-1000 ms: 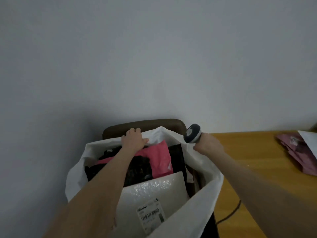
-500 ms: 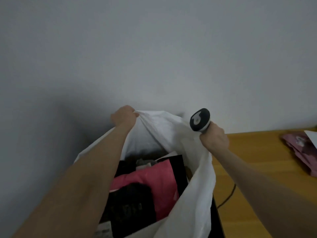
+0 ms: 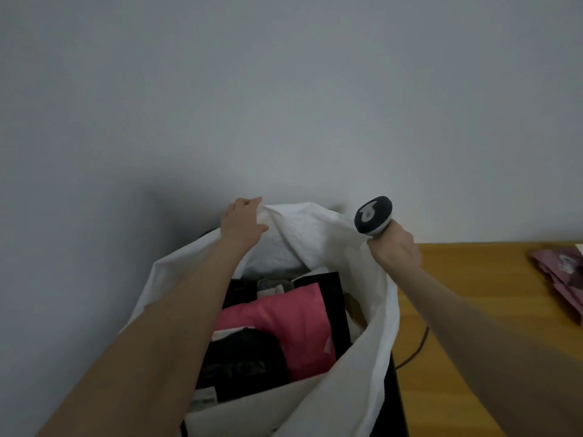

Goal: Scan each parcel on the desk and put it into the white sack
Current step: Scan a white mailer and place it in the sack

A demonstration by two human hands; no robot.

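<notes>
I'm watching the left hand (image 3: 243, 220) gripping the far rim of the white sack (image 3: 356, 383) and the right hand (image 3: 394, 250) clutching the handheld scanner (image 3: 373, 215) plus the rim beside the desk (image 3: 473, 294) (a pink parcel (image 3: 284, 316) is lying inside).

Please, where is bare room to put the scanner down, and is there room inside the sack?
Free: the bare wood of the desk between the white sack and the mauve parcels at the far right; only a dark cable lies near the sack. Crowded: the sack's inside, filled by a pink parcel and black parcels.
</notes>
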